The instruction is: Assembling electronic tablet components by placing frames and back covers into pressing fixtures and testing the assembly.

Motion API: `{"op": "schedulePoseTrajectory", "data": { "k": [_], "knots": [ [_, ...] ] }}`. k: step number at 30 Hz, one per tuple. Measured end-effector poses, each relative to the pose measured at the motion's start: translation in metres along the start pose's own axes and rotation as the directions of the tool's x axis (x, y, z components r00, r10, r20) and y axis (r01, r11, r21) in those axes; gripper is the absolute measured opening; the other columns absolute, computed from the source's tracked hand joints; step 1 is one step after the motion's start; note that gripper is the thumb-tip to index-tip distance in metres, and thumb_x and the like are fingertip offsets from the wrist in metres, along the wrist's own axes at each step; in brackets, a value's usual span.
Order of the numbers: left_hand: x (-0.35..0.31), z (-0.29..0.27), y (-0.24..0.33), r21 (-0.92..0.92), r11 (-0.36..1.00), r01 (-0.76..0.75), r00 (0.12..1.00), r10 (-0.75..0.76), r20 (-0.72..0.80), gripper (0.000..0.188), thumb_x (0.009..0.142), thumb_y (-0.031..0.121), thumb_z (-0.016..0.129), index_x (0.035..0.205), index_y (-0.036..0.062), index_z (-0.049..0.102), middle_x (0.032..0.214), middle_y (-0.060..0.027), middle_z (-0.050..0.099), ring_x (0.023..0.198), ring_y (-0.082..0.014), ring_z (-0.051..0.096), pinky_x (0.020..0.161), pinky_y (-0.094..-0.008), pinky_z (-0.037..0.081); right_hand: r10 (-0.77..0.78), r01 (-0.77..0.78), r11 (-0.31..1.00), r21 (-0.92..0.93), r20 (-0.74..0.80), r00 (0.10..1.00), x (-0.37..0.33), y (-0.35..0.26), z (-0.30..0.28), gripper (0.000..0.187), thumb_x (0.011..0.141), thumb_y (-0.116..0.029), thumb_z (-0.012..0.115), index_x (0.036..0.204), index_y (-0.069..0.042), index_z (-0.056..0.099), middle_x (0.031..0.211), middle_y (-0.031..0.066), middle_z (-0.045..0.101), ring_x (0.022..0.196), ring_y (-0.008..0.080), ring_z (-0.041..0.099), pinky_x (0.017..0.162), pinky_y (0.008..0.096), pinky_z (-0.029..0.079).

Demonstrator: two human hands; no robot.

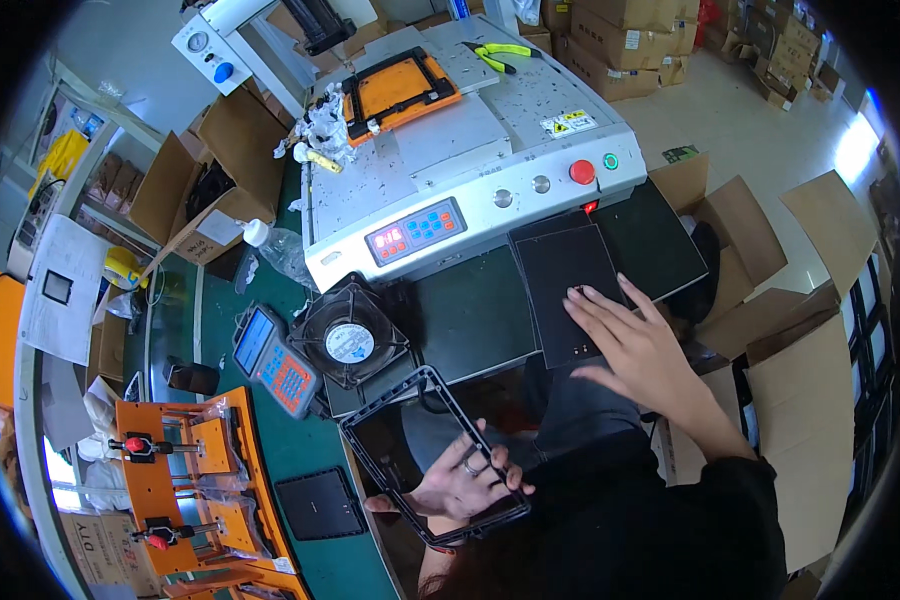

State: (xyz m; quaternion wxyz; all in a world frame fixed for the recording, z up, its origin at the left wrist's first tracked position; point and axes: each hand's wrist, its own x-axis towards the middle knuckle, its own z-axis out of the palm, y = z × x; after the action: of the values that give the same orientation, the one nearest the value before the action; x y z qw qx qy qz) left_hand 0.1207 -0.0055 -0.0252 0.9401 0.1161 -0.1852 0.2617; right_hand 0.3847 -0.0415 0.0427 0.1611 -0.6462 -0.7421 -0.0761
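My left hand (457,483) grips a black rectangular frame (457,408) by its lower end, fingers curled over the rim. The frame is tilted over my lap, and the hand shows through its middle; whether a clear pane fills it I cannot tell. My right hand (632,348) lies with fingers stretched out on a flat black panel (562,262) at the front edge of the bench. Small holes mark the panel's near end.
A white press machine (530,215) carries an orange fixture (400,92) and green-handled pliers (502,50). A cooling fan (375,310), a keypad device (275,358), a black tablet-like part (320,503) and orange clamp jigs (210,445) stand left. Open cardboard boxes (805,430) flank my right.
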Motion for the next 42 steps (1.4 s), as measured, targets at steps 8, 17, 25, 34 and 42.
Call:
{"op": "schedulePoseTrajectory", "data": {
  "k": [8,17,25,34,42],
  "knots": [
    [0.015,0.007,0.004,0.053,0.991,-0.126,0.978,0.133,-0.163,0.136,0.051,0.077,0.066,0.141,-0.0026,0.003,0.135,-0.0260,0.028,0.122,-0.0436,0.032,0.104,-0.0590,0.018,-0.068,0.075,0.997,0.016,-0.259,0.964,-0.013,0.016,-0.015,0.038,0.068,-0.004,0.063,0.106,-0.004,0.063,0.105,0.0074,0.063,0.097,0.0207,0.060,0.090,0.0359,0.046],
    [0.033,0.028,0.008,0.466,0.884,-0.040,0.859,0.269,-0.435,0.128,0.054,0.077,0.064,0.139,-0.0043,0.013,0.137,-0.0274,0.027,0.124,-0.0411,0.034,0.107,-0.0498,0.023,-0.130,0.187,0.978,0.094,-0.431,0.893,0.016,-0.018,-0.021,0.022,0.080,-0.004,0.058,0.100,-0.006,0.067,0.101,0.0085,0.067,0.096,0.0199,0.064,0.078,0.0304,0.052],
    [0.003,0.011,-0.009,0.721,0.691,0.049,0.679,0.506,-0.532,0.112,0.061,0.083,0.049,0.142,0.0097,0.021,0.139,-0.0188,0.032,0.124,-0.0336,0.039,0.104,-0.0453,0.034,-0.318,0.498,0.802,0.330,-0.471,0.823,0.022,-0.084,0.022,0.025,0.082,-0.018,0.058,0.106,-0.014,0.066,0.109,0.0042,0.065,0.103,0.0189,0.061,0.086,0.0309,0.050],
    [-0.007,-0.015,-0.010,0.650,0.756,-0.072,0.731,0.484,-0.481,0.113,0.061,0.082,0.049,0.143,0.0109,0.018,0.139,-0.0205,0.031,0.125,-0.0410,0.035,0.103,-0.0513,0.033,-0.281,0.466,0.806,0.366,-0.456,0.845,0.019,-0.090,0.031,0.023,0.081,-0.018,0.059,0.102,-0.015,0.068,0.106,0.0035,0.066,0.102,0.0191,0.062,0.086,0.0316,0.050],
    [0.002,-0.006,-0.012,0.490,0.852,-0.184,0.650,0.480,-0.589,0.104,0.066,0.075,0.053,0.138,0.0037,0.027,0.137,-0.0181,0.035,0.124,-0.0319,0.039,0.102,-0.0459,0.036,-0.333,0.442,0.801,0.405,-0.312,0.890,0.024,-0.085,0.028,0.034,0.082,-0.029,0.057,0.112,-0.014,0.063,0.119,0.0071,0.059,0.110,0.0227,0.057,0.090,0.0348,0.048]
  ]
}}
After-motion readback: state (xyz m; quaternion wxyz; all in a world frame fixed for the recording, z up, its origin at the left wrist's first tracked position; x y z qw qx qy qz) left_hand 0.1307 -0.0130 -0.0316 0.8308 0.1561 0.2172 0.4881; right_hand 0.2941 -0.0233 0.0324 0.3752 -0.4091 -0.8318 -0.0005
